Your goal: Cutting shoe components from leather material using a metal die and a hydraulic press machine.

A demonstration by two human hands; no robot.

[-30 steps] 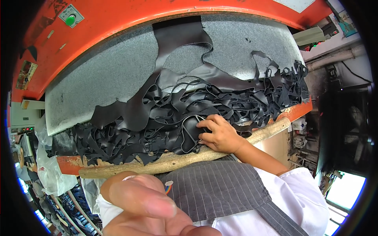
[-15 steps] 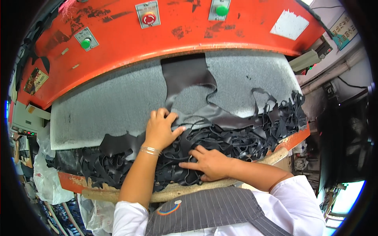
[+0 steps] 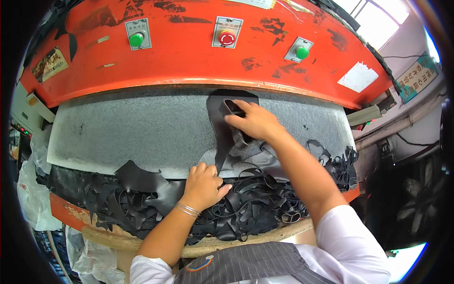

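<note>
A dark brown-black leather sheet (image 3: 218,124) lies on the grey cutting pad (image 3: 132,128), its far end close under the red press beam. On this sheet stands a narrow, dark metal cutting die (image 3: 242,140), an open frame with thin walls. My right hand (image 3: 253,120) is closed on the die's far part, thumb on its near-left side, hiding some of the frame. My left hand (image 3: 203,187) lies at the pad's near edge, fingers curled together over the sheet's near tip and thumb sticking out to the right. Its fingertips are partly hidden.
Tangled black leather scraps (image 3: 255,208) are heaped along the pad's near edge. A red press beam (image 3: 184,66) spans the far side, carrying two green buttons and a red stop button (image 3: 227,38). Plastic bags (image 3: 35,189) hang at the left. A dark fan (image 3: 411,203) stands at the right.
My right hand has gone from the scrap heap to the far part of the pad and now holds the die. The leather sheet lies differently. The whole view has shifted.
</note>
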